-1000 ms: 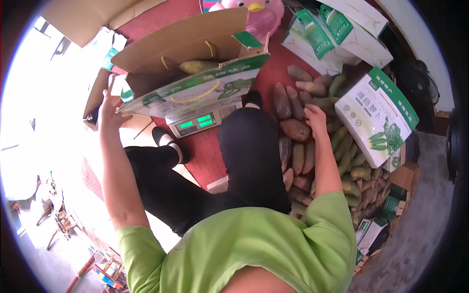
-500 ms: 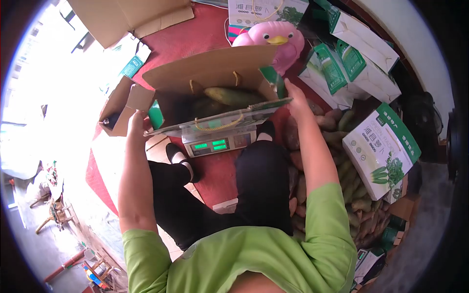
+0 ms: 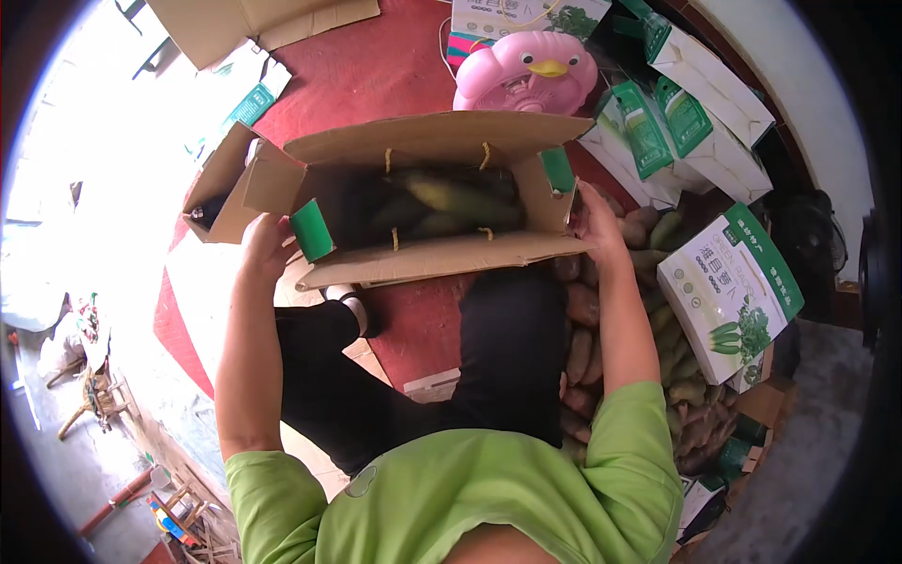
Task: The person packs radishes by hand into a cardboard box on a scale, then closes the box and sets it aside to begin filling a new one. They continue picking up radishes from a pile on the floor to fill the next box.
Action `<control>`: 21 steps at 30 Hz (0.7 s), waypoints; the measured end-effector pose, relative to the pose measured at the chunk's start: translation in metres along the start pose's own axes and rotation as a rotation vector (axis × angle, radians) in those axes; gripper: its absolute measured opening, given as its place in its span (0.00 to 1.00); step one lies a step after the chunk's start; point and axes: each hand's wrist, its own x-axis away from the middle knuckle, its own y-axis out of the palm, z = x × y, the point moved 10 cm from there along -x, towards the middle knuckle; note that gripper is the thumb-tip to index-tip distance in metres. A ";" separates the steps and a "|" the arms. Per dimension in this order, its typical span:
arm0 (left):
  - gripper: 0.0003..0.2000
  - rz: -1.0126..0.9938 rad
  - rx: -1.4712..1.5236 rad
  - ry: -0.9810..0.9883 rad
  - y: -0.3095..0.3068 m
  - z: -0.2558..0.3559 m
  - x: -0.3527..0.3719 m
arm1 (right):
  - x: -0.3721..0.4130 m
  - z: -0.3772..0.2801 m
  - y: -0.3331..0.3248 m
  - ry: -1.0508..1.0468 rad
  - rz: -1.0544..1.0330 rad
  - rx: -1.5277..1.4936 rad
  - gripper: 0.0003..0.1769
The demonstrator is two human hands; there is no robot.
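An open cardboard box [image 3: 437, 136] with yellow rope handles stretches between my two hands in the head view. Several green radishes [image 3: 460, 195] lie inside it, partly in shadow. My left hand [image 3: 268, 242] grips the box's left end, right beside a small green flap [image 3: 312, 230]. At the opposite end, my right hand [image 3: 594, 224] has its fingers on the box's right edge, near another green flap [image 3: 557, 170]. The long front flap [image 3: 442, 261] folds out toward my knees and hides what is beneath it.
A pink duck-faced plastic item [image 3: 526, 80] stands behind the box. White and green cartons [image 3: 691, 122] are stacked at the back right, with a printed radish carton [image 3: 728, 291] nearer. Reddish and green radishes [image 3: 587, 352] are heaped by my right leg. Another open box [image 3: 221, 183] adjoins on the left.
The box's opening has tipped up toward me and its front flap has swung outward, showing more of the inside. The lit scale under the box has become hidden.
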 end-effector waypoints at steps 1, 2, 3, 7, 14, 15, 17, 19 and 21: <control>0.12 0.000 0.000 0.012 -0.001 0.001 0.000 | 0.002 0.000 0.001 0.002 0.000 0.001 0.18; 0.12 0.000 0.001 0.011 -0.002 0.000 -0.001 | 0.006 -0.003 0.006 0.004 -0.014 -0.011 0.18; 0.12 0.004 -0.014 0.013 -0.003 -0.001 -0.003 | 0.008 -0.004 0.010 0.006 -0.027 -0.023 0.17; 0.11 0.015 -0.062 0.017 -0.002 0.000 -0.004 | -0.005 -0.002 0.005 -0.038 -0.034 -0.002 0.16; 0.11 0.034 0.074 0.030 0.012 0.016 0.016 | -0.020 -0.020 0.009 -0.092 0.100 0.139 0.15; 0.12 0.020 0.038 0.049 0.014 0.018 0.017 | -0.016 -0.025 0.009 -0.058 0.184 0.218 0.15; 0.14 0.043 -0.016 0.101 0.011 0.027 0.015 | -0.024 -0.031 0.016 -0.112 0.175 0.174 0.15; 0.17 -0.023 0.081 0.102 0.006 0.025 -0.002 | -0.030 -0.041 0.029 -0.163 0.103 0.184 0.14; 0.18 0.016 0.035 0.146 -0.005 0.040 0.002 | -0.022 -0.056 0.049 -0.196 0.059 0.131 0.14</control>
